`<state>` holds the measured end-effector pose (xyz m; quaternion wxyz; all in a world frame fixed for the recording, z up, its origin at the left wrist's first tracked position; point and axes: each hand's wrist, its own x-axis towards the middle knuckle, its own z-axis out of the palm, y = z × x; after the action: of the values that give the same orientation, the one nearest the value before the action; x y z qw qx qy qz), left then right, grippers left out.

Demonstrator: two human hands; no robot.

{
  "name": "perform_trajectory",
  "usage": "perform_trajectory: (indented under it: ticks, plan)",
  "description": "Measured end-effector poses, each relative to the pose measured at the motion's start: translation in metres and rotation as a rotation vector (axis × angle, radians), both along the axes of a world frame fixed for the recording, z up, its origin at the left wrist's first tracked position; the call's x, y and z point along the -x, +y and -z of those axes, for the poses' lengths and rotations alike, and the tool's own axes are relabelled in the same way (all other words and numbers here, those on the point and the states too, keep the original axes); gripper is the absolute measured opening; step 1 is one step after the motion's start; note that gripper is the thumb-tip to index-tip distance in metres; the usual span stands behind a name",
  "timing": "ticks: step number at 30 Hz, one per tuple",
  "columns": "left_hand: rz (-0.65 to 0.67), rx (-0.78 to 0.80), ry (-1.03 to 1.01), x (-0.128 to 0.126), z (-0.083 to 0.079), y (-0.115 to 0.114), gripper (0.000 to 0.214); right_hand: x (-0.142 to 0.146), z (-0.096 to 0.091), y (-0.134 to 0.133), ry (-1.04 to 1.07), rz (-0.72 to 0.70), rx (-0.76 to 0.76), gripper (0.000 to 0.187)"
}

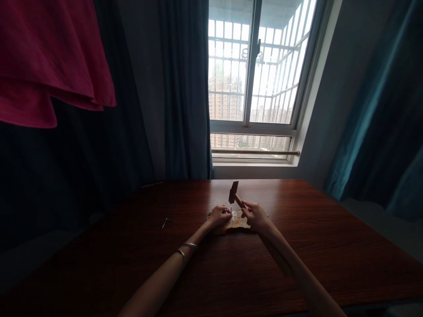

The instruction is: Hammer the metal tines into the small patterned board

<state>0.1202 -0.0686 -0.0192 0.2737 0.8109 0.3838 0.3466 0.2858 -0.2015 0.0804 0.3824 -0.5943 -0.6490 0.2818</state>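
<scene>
My right hand (pixel 257 217) is closed round the wooden handle of a hammer (pixel 233 192), whose dark head is raised above a pale board full of small holes (pixel 238 219). Upright on the board's left part stands a thin nail (pixel 231 210), right under the hammer head. At the nail's lower part, the fingertips of my left hand (pixel 219 215) pinch together and seem to hold it. The same hand rests over the board's left end and hides it. My right hand covers part of the board's right side.
Several loose nails (pixel 167 221) lie on the brown wooden table (pixel 132 259) left of the board. A window (pixel 253 83) with a rail stands behind the table, between blue curtains (pixel 187 88). Pink cloth (pixel 56 57) hangs at upper left.
</scene>
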Motion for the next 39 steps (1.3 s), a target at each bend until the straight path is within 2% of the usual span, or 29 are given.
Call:
perform_trajectory:
  ticks: [5, 16, 26, 30, 35, 39]
  plan:
    - [-0.014, 0.009, 0.015, -0.0012, 0.0010, 0.0009, 0.018, 0.0016, -0.0020, -0.0024, -0.028, -0.007, 0.004, 0.035]
    - [0.004, -0.010, 0.011, 0.0005, 0.0026, 0.0013, 0.019, 0.0025, -0.0028, -0.0026, -0.070, -0.019, -0.015, 0.038]
    - [0.012, -0.033, 0.001, 0.0004, 0.0070, 0.0042, 0.018, 0.0048, -0.0010, -0.0045, -0.038, -0.018, -0.035, 0.039]
    - [0.006, -0.050, -0.007, 0.0003, 0.0072, 0.0045, 0.018, 0.0049, -0.0027, -0.0038, 0.002, -0.020, -0.103, 0.042]
    - [-0.004, -0.033, 0.017, -0.0005, 0.0069, 0.0043, 0.018, 0.0024, -0.0016, -0.0035, -0.041, -0.028, -0.049, 0.039]
    - [-0.014, -0.036, 0.018, 0.0000, 0.0058, 0.0034, 0.018, 0.0009, -0.0014, -0.0029, -0.001, 0.005, -0.104, 0.042]
